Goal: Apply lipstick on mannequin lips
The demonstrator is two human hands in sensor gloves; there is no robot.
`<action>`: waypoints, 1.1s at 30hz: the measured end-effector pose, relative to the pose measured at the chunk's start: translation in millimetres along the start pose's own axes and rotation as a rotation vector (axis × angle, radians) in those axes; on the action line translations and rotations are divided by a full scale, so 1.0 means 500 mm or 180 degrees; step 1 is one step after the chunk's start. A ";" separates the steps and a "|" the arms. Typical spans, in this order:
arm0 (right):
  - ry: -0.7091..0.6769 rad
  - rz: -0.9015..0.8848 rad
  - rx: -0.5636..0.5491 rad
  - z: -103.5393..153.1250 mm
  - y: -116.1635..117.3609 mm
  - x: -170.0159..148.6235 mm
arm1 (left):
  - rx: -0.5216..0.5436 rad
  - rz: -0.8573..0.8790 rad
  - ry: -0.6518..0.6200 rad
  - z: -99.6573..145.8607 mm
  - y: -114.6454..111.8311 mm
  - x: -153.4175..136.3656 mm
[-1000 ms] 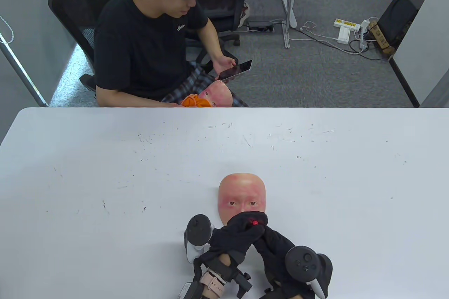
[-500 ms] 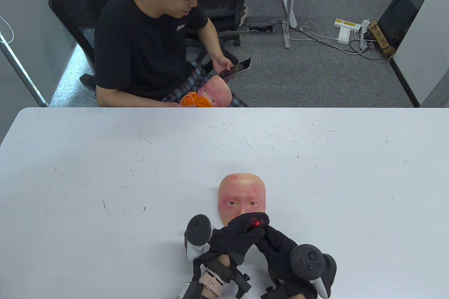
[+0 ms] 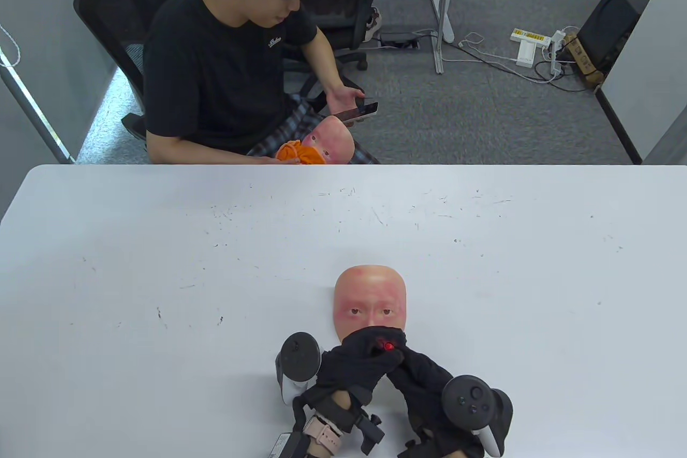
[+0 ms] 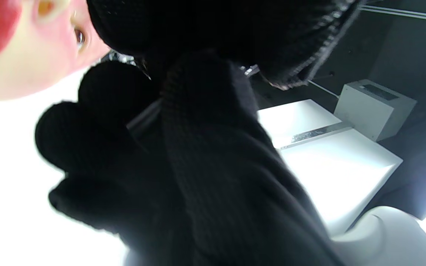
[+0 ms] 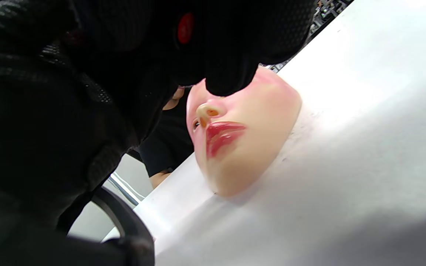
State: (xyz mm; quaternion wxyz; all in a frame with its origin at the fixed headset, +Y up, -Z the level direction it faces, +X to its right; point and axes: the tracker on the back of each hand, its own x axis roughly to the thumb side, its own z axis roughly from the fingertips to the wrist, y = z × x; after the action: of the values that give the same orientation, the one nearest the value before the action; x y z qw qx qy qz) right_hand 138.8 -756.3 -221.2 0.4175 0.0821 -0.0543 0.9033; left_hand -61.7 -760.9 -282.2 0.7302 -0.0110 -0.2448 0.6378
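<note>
The mannequin face (image 3: 370, 294) lies face up on the white table (image 3: 161, 264). Its lips (image 5: 221, 136) are red in the right wrist view, and its cheek shows in the left wrist view (image 4: 24, 70). My left hand (image 3: 357, 366) and right hand (image 3: 400, 358) meet over the mouth and chin and hide them in the table view. Both grip the lipstick, whose red tip (image 3: 386, 344) shows between the black fingers just above the face. The tip also shows in the right wrist view (image 5: 185, 27). A silver strip (image 4: 142, 118) sits between fingers in the left wrist view.
A seated person (image 3: 225, 60) beyond the table's far edge holds a phone (image 3: 357, 113), with a second mannequin face (image 3: 333, 144) and an orange cloth (image 3: 298, 153) on the lap. The table bears only small scuff marks.
Both hands stay joined over the face's mouth; they and the red tip have shifted slightly left. The seated person has tilted the phone down.
</note>
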 end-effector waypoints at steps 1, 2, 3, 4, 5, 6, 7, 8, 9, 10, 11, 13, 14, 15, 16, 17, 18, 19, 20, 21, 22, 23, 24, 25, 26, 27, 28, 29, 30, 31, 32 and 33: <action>-0.0038 0.0058 -0.0018 0.001 0.003 0.005 | 0.0034 -0.0016 -0.0022 0.002 0.006 0.002; -0.0066 0.0097 -0.0021 0.002 0.005 0.008 | 0.0120 -0.0032 -0.0012 0.005 0.009 0.002; -0.0087 0.0118 -0.0024 0.004 0.006 0.009 | 0.0193 -0.0029 0.0009 0.006 0.011 0.001; -0.0096 0.0127 -0.0036 0.005 0.007 0.010 | 0.0127 -0.0020 0.0010 0.005 0.011 0.001; -0.0096 0.0135 -0.0037 0.006 0.007 0.010 | 0.0023 -0.0043 0.0010 0.005 0.012 0.003; -0.0115 0.0137 -0.0044 0.006 0.005 0.010 | -0.0022 -0.0118 -0.0083 0.006 0.015 0.011; -0.0102 0.0113 -0.0051 0.006 0.003 0.010 | 0.0032 -0.0319 -0.0196 0.007 0.023 0.022; -0.0098 0.0107 -0.0056 0.006 0.002 0.009 | 0.0172 -0.0519 -0.0344 0.009 0.040 0.040; -0.0085 0.0120 -0.0058 0.006 0.001 0.007 | 0.0262 -0.0672 -0.0402 0.013 0.059 0.058; -0.0075 0.0127 -0.0059 0.005 0.001 0.005 | 0.0313 -0.0808 -0.0406 0.017 0.073 0.070; -0.0069 0.0140 -0.0055 0.005 0.002 0.004 | 0.0387 -0.1080 -0.0355 0.026 0.098 0.086; -0.0076 0.0213 -0.0036 0.005 0.004 0.003 | 0.0505 -0.1612 -0.0118 0.043 0.140 0.099; -0.0086 0.0255 -0.0030 0.006 0.006 0.004 | 0.0567 -0.1918 0.0048 0.051 0.157 0.098; -0.0100 0.0305 -0.0018 0.006 0.008 0.005 | 0.0550 -0.2245 0.0253 0.056 0.169 0.093; -0.0118 0.0359 0.0001 0.006 0.012 0.006 | 0.0454 -0.2640 0.0524 0.061 0.179 0.084; -0.0132 0.0396 0.0018 0.006 0.014 0.006 | 0.0353 -0.2906 0.0750 0.064 0.183 0.075; -0.0148 0.0441 0.0041 0.007 0.018 0.007 | 0.0250 -0.3136 0.1015 0.067 0.184 0.063; -0.0160 0.0469 0.0056 0.007 0.021 0.007 | 0.0156 -0.3260 0.1233 0.067 0.184 0.052; -0.0170 0.0501 0.0070 0.008 0.023 0.008 | 0.0068 -0.3305 0.1422 0.067 0.183 0.042; -0.0180 0.0539 0.0081 0.008 0.025 0.008 | -0.0063 -0.3287 0.1601 0.066 0.181 0.030; -0.0187 0.0564 0.0080 0.009 0.026 0.009 | -0.0148 -0.3243 0.1703 0.065 0.178 0.022; -0.0188 0.0592 0.0084 0.009 0.027 0.010 | -0.0197 -0.3217 0.1775 0.064 0.175 0.013; -0.0189 0.0606 0.0094 0.009 0.028 0.009 | -0.0221 -0.3232 0.1803 0.062 0.172 0.006; -0.0188 0.0614 0.0099 0.009 0.028 0.009 | -0.0244 -0.3271 0.1826 0.061 0.170 0.002; -0.0184 0.0621 0.0105 0.009 0.029 0.008 | -0.0268 -0.3324 0.1851 0.060 0.169 0.000; -0.0174 0.0636 0.0126 0.008 0.031 0.007 | -0.0258 -0.3424 0.1841 0.058 0.166 0.001; -0.0169 0.0646 0.0141 0.008 0.032 0.006 | -0.0184 -0.3529 0.1773 0.057 0.164 0.004; -0.0166 0.0654 0.0153 0.007 0.032 0.005 | -0.0161 -0.3571 0.1700 0.056 0.163 0.006; -0.0160 0.0666 0.0167 0.007 0.033 0.004 | -0.0177 -0.3530 0.1652 0.055 0.161 0.010; -0.0157 0.0670 0.0174 0.006 0.033 0.003 | -0.0173 -0.3442 0.1616 0.055 0.161 0.013; -0.0151 0.0671 0.0180 0.006 0.033 0.004 | -0.0092 -0.3206 0.1512 0.056 0.161 0.017; -0.0153 0.0672 0.0191 0.006 0.033 0.003 | -0.0006 -0.3005 0.1425 0.056 0.161 0.018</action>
State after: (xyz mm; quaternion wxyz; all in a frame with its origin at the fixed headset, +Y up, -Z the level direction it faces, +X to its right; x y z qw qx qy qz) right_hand 125.5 -766.2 -218.5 0.3159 0.1099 -0.0456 0.9413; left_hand -146.1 -745.8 -280.8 0.9727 -0.0362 -0.0616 0.2210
